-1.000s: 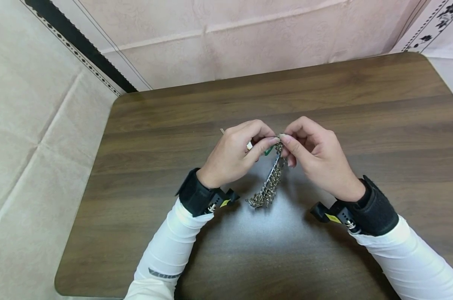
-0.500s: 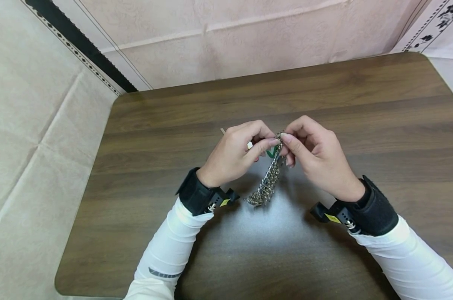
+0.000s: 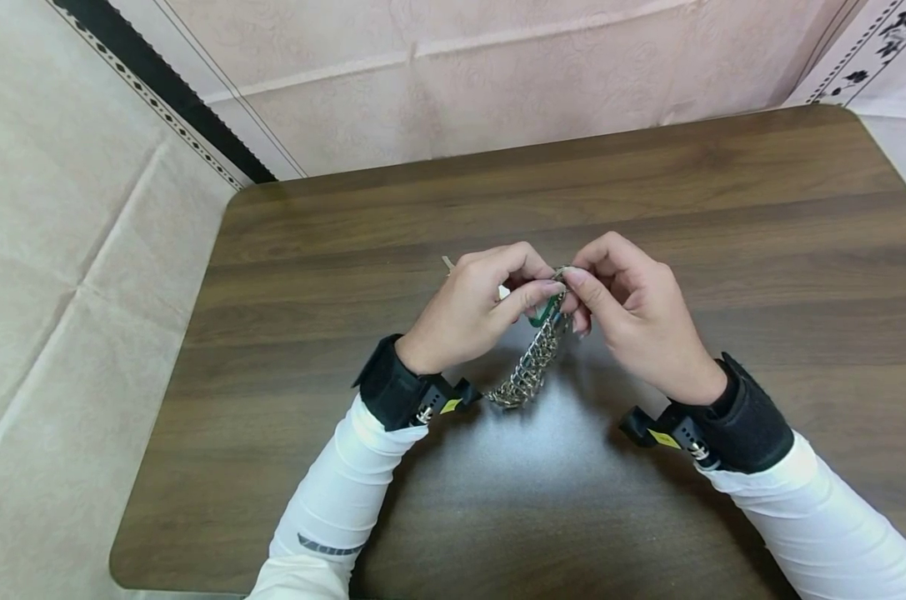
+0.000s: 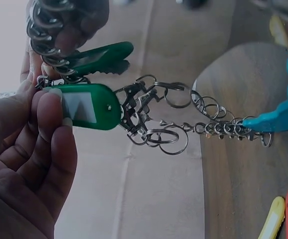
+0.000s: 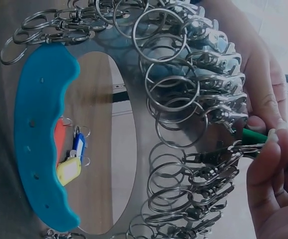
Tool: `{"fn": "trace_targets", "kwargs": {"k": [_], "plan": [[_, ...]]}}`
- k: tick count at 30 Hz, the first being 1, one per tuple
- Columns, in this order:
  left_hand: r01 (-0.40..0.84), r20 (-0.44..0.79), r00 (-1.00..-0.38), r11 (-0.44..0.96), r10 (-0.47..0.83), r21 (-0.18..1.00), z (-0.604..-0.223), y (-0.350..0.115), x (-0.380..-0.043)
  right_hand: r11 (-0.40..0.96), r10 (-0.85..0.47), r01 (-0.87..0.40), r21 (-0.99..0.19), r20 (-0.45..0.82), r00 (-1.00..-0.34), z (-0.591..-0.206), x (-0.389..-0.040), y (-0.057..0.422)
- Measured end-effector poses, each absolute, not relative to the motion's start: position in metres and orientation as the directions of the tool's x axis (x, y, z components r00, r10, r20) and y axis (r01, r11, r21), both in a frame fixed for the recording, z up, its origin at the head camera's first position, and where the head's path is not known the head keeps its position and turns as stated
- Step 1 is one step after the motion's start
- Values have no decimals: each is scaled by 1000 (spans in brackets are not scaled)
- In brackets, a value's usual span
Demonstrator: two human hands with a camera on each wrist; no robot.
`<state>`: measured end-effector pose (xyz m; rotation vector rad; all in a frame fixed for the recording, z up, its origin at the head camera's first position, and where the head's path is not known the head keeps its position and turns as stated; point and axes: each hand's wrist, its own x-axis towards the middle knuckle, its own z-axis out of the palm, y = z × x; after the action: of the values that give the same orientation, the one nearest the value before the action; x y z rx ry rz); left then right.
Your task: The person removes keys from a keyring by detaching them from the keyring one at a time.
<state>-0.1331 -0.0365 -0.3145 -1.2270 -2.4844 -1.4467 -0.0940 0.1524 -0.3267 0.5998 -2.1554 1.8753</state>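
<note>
In the head view, a metal key holder point(image 3: 528, 367) hangs nearly edge-on between the hands, its lower end leaning left. The right wrist view shows its blue grip point(image 5: 32, 144), oval opening and rows of metal clips point(image 5: 228, 82) with split rings. My left hand point(image 3: 471, 308) holds a green key tag point(image 4: 106, 107) with a white label, fingers curled over its near end. A second green piece point(image 4: 104, 56) lies close beside it. My right hand point(image 3: 640, 308) pinches a metal clip at the holder's top edge, its fingertips point(image 5: 273, 139) meeting the left hand's.
Yellow point(image 5: 68, 172), blue point(image 5: 79, 144) and red point(image 5: 59, 139) key tags show on the wooden table point(image 3: 347, 483) through the oval opening. A pale strip point(image 3: 447, 262) sticks out behind the left hand. Light cloth point(image 3: 498, 92) hangs behind the table.
The holder's lower end has swung slightly left. More of the green key tag shows below the left fingertips; both hands keep nearly the same place.
</note>
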Motion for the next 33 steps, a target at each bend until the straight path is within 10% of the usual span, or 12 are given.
{"fn": "trace_targets", "kwargs": {"k": [16,33], "plan": [[734,493,-639,277,590,620,-312,-42,-130,215,-197,-435,-874,398,-896,-322,-95,155],[525,303,-752,253,586,813,-307,-40,-132,136,-182,-462,-876,436,-881,-329,-94,151]]}}
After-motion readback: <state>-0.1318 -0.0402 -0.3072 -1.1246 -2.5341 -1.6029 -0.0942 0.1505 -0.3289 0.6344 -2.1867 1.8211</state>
